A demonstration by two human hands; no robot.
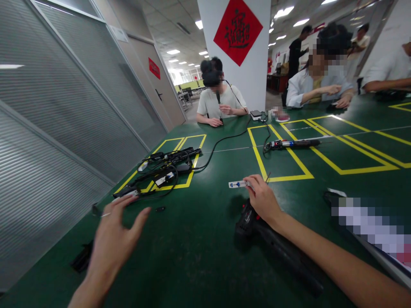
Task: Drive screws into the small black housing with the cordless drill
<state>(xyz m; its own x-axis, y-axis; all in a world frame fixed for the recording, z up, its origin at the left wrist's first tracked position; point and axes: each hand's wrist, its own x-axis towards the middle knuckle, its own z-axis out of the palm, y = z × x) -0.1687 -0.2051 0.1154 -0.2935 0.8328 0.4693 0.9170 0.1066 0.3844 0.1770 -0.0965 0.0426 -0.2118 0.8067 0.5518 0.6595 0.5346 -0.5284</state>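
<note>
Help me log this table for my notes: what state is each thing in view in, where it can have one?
Left hand: open, spread, nothing visibly held.
Right hand: closed, pinching.
Slim white-and-blue piece: held in the right hand, one end sticking out.
Black tool: lying on the table.
Cabled black devices: heaped, wires tangled.
Ceiling lights: lit.
Door: looks shut.

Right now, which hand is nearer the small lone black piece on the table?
Left. The left hand is just left of the small black piece; the right hand is farther off, to its right.
</note>
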